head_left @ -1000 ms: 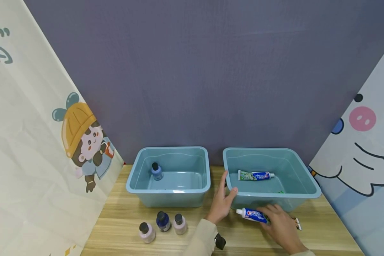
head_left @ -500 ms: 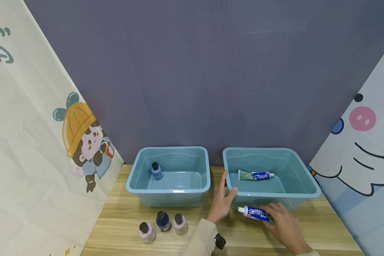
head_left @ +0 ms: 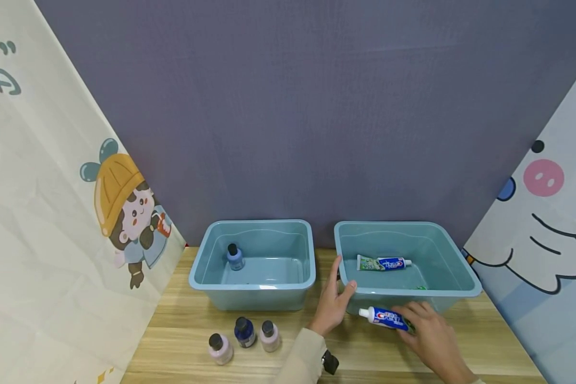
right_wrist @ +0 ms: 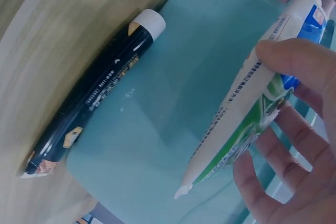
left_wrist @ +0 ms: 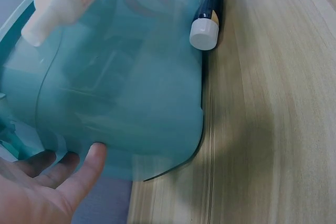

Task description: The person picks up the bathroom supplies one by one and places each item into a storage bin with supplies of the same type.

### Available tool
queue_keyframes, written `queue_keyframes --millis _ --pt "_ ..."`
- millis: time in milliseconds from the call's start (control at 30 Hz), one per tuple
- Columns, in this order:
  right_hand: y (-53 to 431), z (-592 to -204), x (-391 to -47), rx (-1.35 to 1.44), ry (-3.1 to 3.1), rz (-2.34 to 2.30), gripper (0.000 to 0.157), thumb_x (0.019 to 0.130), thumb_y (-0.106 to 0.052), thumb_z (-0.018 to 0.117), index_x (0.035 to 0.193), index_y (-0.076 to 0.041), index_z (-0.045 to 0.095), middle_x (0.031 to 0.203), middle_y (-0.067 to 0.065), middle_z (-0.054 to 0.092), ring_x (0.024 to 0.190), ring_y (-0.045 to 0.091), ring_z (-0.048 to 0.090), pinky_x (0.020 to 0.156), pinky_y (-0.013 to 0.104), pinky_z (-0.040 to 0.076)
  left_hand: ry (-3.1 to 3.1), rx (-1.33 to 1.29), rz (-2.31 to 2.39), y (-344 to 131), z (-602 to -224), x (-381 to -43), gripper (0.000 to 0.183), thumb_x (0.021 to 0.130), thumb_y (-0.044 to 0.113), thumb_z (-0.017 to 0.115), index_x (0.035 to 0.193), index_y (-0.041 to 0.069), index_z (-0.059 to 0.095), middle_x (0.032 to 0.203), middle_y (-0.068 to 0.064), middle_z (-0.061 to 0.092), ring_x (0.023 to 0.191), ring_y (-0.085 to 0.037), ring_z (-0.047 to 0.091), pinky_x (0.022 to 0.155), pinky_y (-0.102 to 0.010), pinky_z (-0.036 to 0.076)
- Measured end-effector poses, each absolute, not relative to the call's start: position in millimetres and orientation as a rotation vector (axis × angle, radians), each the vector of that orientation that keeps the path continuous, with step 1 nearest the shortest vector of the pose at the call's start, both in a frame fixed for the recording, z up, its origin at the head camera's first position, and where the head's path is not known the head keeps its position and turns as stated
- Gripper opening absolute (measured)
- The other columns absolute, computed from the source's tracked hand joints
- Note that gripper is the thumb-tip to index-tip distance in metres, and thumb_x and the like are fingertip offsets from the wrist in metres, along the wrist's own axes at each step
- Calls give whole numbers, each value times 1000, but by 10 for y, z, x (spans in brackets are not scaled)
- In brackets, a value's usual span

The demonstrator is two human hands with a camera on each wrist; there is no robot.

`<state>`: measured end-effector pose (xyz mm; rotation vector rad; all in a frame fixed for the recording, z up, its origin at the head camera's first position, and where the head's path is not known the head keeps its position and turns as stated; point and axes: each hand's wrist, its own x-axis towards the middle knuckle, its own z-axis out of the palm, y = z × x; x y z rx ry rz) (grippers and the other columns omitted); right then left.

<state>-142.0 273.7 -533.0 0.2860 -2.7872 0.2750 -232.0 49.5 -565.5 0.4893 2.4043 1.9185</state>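
Note:
My right hand (head_left: 432, 336) pinches a blue, white and green Crest toothpaste tube (head_left: 386, 318) in front of the right-hand bin (head_left: 408, 293). Its white cap points left; in the right wrist view the thumb lies on the tube's (right_wrist: 247, 87) pale back. With fairly straight fingers, my left hand (head_left: 332, 306) touches that bin's front left corner. Another toothpaste tube (head_left: 384, 264) lies inside the bin, and a bit of green shows near its front wall. A dark tube with a white cap (right_wrist: 100, 87) lies on the table along the bin's base, hidden in the head view.
A matching blue bin (head_left: 252, 298) stands to the left, holding a blue bottle (head_left: 236, 257) with a black cap. Before it on the wooden table (head_left: 173, 341) are two pale pink bottles (head_left: 221, 349) and a dark blue bottle (head_left: 245, 332). A grey wall panel rises behind.
My right hand has raised the toothpaste tube slightly and shifted it a little right. The dark tube's end, visible beside that hand earlier, is now hidden. My left hand keeps its place.

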Motion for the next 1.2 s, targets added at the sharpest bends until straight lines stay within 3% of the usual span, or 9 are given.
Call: queue_keyframes --millis 1133,1167,1200 --pt "2762 -4950 -1353 431 -2518 236 55 58 -19 96 110 -17 78 101 -1 73 93 22 63 74 47 58 2395 482 1928 502 -5690 -2329 70 104 55 50 162 48 11 170 13 18 152 -32 33 117 -59 37" --pt "2771 -4944 -1361 441 -2502 238 48 67 -31 94 110 -16 78 101 -1 73 93 23 63 74 47 58 2395 483 1928 501 -5689 -2328 70 104 55 50 162 48 11 170 13 18 152 -31 33 117 -59 37" --pt "2786 -4938 -1371 458 -2487 238 48 67 -30 94 110 -17 78 101 0 73 92 23 63 73 47 57 2394 483 1928 501 -5687 -2327 70 104 55 50 162 48 11 170 13 18 152 -31 33 117 -59 37"
